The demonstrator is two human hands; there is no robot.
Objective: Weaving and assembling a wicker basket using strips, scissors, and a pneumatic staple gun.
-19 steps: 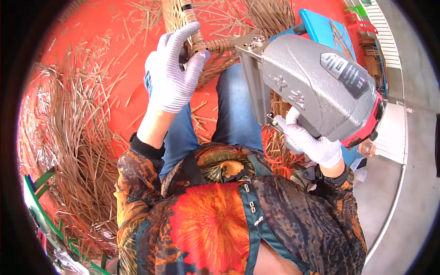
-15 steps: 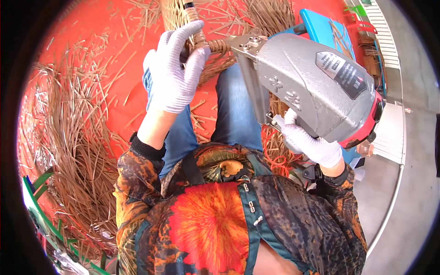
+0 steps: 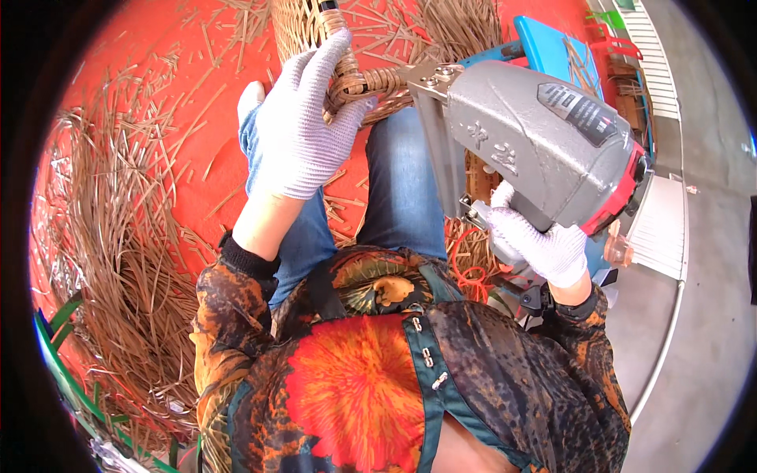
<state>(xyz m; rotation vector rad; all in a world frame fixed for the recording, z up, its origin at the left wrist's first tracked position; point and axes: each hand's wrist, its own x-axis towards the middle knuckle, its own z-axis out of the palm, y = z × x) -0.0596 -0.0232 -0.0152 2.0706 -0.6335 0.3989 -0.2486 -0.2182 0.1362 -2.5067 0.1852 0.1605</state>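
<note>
A woven wicker piece [image 3: 293, 30] with wrapped edges rises at the top, its bound corner [image 3: 351, 83] in front of me. White-gloved, my left hand [image 3: 303, 130] holds this corner, fingers stretched along the upright edge and thumb on the side nearer me. At the right is a large grey pneumatic nail gun [image 3: 536, 142] with a red end cap, its metal nose at the wrapped bar beside the corner. My right hand [image 3: 540, 244], gloved too, is wrapped round the gun's handle from below; part of the fingers is hidden behind the body.
Brown strips [image 3: 126, 260] lie heaped on the red floor [image 3: 217, 158] at the left, with more scraps around. A blue board [image 3: 548, 59] stands at the upper right. A red coiled hose [image 3: 473, 276] hangs near my right knee. White slatted panels are farther right.
My left hand has shifted slightly right and down, its thumb reaching farther under the corner, and more of the corner shows. The nail gun has tilted and moved slightly, staying in my right hand.
</note>
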